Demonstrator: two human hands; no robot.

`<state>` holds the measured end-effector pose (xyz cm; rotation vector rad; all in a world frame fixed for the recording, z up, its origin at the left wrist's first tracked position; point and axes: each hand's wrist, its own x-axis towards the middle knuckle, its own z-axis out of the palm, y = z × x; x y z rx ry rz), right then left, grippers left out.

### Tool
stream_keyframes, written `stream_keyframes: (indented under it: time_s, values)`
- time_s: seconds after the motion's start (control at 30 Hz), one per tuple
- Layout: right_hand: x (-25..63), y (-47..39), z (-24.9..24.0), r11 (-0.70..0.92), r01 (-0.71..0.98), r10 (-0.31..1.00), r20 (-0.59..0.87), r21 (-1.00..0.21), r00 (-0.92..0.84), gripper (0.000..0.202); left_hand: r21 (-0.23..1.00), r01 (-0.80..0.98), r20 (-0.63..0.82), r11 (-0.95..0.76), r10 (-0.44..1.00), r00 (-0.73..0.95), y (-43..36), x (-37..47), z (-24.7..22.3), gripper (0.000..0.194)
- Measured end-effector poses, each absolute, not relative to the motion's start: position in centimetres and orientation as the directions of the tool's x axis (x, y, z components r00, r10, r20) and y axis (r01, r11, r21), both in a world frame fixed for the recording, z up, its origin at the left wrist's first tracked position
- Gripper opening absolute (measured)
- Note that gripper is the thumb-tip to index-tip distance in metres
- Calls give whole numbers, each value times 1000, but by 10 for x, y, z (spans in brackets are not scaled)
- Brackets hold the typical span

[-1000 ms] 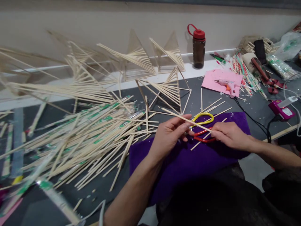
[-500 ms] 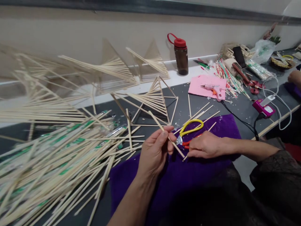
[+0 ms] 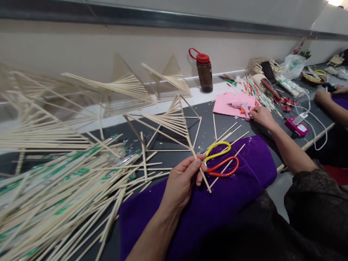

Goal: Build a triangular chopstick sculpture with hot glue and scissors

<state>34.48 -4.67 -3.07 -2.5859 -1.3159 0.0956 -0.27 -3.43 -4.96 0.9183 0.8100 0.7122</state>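
Note:
Between thumb and fingers my left hand [image 3: 185, 177] pinches a wooden stick [image 3: 206, 178] over the purple cloth [image 3: 244, 181]. Scissors [image 3: 221, 159] with one yellow and one red handle lie beside that hand, their blades hidden behind its fingers. My right hand [image 3: 262, 116] has its fingers at the handle of the pink glue gun [image 3: 240, 107], which lies on a pink pad [image 3: 224, 101]; the fingers look closed around the handle's end. A lattice of sticks [image 3: 174, 123] stands behind my left hand.
Many loose sticks [image 3: 67, 203] cover the left side. A bottle with a red lid [image 3: 204, 74] stands by the wall. At the right are a purple power block [image 3: 297, 127] with white cables and another person's hands [image 3: 323, 98].
My right hand has left the scissors and cloth and moved up to the glue gun. My left hand still holds the stick. The view has shifted slightly.

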Motion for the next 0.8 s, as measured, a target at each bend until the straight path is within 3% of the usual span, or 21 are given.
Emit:
stream_keyframes:
  time_s: [0.17,0.33,0.5,0.7,0.8]
  values:
    - [356,-27,-41,-581,780,808,-49,-233,587,34,888,-180,-289,424,817,499,-34,-3,-49,40]
    - [367,-21,-45,-561,789,822,-57,-249,567,30,889,-154,-301,431,805,512,-34,-5,-50,40]
    - [368,-28,-49,-513,802,852,-64,-305,520,39,895,-126,-303,427,791,532,-35,-5,-52,40]
    - [358,-24,-54,-536,844,844,10,-10,536,43,898,-106,-309,427,783,540,-36,-7,-53,39]
    - [351,-22,-54,-551,831,833,-7,81,553,45,903,-85,-311,421,777,548,-36,-8,-52,40]
